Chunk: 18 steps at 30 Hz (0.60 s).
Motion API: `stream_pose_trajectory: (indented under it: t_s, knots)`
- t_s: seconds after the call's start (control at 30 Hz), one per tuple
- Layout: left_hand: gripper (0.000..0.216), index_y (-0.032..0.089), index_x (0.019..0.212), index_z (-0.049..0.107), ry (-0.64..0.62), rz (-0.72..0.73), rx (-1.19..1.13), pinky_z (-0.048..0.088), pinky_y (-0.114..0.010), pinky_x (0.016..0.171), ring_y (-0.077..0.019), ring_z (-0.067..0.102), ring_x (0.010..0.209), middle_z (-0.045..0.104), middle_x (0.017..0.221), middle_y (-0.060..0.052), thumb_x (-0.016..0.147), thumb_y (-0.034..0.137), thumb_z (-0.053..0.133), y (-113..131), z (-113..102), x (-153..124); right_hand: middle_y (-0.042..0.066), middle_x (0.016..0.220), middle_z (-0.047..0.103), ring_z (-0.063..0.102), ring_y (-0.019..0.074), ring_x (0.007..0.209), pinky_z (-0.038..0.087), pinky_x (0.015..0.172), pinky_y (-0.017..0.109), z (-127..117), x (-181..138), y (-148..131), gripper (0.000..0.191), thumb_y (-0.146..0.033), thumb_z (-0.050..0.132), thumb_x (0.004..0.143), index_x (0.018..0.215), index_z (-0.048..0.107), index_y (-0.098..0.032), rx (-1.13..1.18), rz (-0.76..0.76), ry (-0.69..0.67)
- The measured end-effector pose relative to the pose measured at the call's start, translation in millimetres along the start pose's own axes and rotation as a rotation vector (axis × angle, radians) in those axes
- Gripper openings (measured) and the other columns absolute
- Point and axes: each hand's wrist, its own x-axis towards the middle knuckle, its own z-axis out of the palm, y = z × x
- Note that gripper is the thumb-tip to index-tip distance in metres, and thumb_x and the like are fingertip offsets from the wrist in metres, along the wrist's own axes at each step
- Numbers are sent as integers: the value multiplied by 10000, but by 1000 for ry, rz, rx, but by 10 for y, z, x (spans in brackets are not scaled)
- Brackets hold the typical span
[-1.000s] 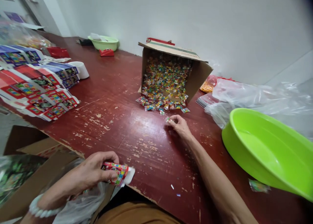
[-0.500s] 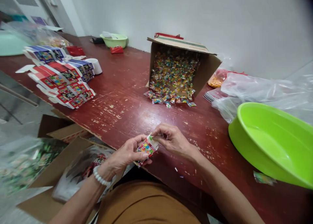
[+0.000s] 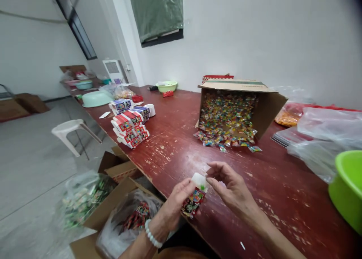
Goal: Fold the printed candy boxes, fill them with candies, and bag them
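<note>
My left hand (image 3: 177,204) is closed round a small colourful printed box (image 3: 194,200), held upright over the near edge of the red table (image 3: 175,145). My right hand (image 3: 229,187) pinches at the box's white top flap (image 3: 199,180), thumb and forefinger together, other fingers spread. A cardboard carton (image 3: 243,100) lies on its side further back, full of small colourful wrapped packets (image 3: 226,117), some spilled in front of it.
Stacks of printed boxes (image 3: 130,128) lie at the table's left. A bright green basin (image 3: 347,183) sits at the right, clear plastic bags (image 3: 325,134) behind it. Open cartons with bagged goods (image 3: 124,221) stand on the floor at left, near a white stool (image 3: 70,128).
The view has tilted up and swung left, showing more of the room. Both hands stay on the small box; my right hand's fingers have lifted at its top flap.
</note>
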Motion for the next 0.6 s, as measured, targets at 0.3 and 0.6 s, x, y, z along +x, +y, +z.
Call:
stream_pose_trajectory:
  t_s: [0.3,0.6]
  knots:
    - [318,143,793,774,132,125,18,478,-245,589,-148,598,593,702,674,-36,687,438,829,-15,120,-97,13,865,655,578,147,704,459,602,258,125,-63,-77,488,-368,862,624,1025,646,-194,265,357,-169]
    - [300,138,846,742,152,173,-156,500,-231,565,-130,613,576,724,730,-26,640,334,838,28,183,-66,44,944,707,601,132,710,476,649,255,244,-198,-81,547,-485,892,610,1045,710,-208,674,457,-104]
